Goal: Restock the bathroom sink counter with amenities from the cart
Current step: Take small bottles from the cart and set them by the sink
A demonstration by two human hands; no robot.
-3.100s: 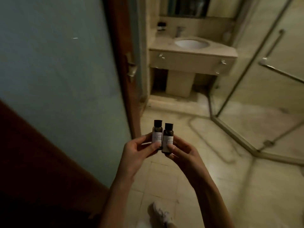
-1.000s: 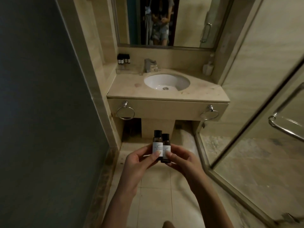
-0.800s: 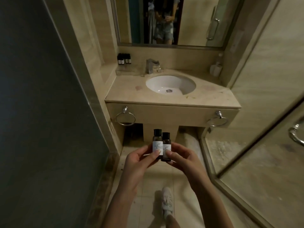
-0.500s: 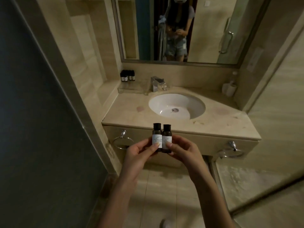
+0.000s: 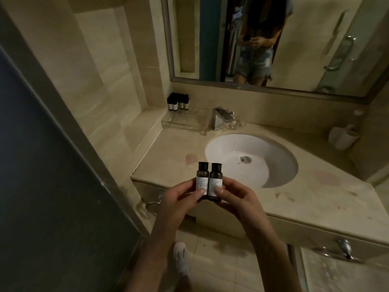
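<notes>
Your left hand [image 5: 181,199] and right hand [image 5: 237,199] each pinch a bottle [image 5: 203,180]; set both upright beside the bottles [image 5: 177,101] far ahead, left.

Polished stone, glossy ceramic, shiny metal, dark plastic.
Held bottles [image 5: 215,175]: dark smooth plastic, slight sheen, with matt white paper labels [image 5: 213,183]. Counter [image 5: 315,199]: beige polished stone, smooth, blotchy stains. Basin [image 5: 263,157]: white glossy ceramic. Faucet [image 5: 220,119] and near-right towel ring [image 5: 341,250]: bright chromed metal. Far-left tray [image 5: 181,123]: clear, plastic or glass, can't tell which. Mirror [image 5: 305,49]: glass, dull metal-look frame. Floor [image 5: 221,260]: smooth beige tile, faint sheen.
</notes>
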